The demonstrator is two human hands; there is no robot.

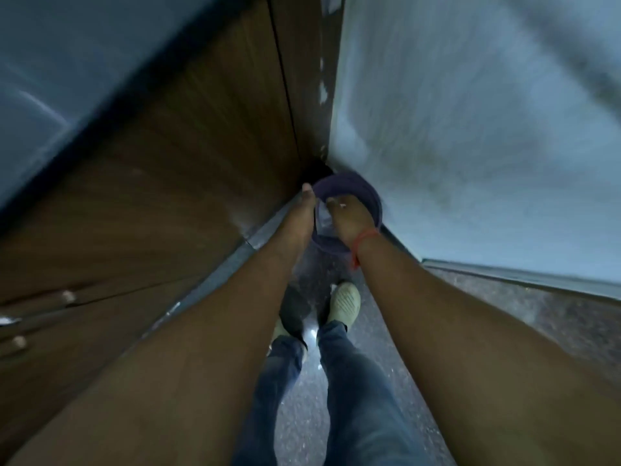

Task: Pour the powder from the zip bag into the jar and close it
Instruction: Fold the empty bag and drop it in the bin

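Both my arms reach down to a round purple container (368,193) standing on the floor in the corner. My left hand (302,213) grips its left rim, thumb over the edge. My right hand (349,220), with a red thread at the wrist, is over the opening, its fingers on a piece of clear plastic (323,217) that looks like the zip bag. The view is blurred, so the bag's contents cannot be made out. No jar is in view.
A brown wooden cabinet door (201,169) stands to the left and a pale blue wall (470,129) to the right, meeting at the corner behind the container. My legs in jeans and light shoes (346,302) stand on the dark speckled floor (537,317).
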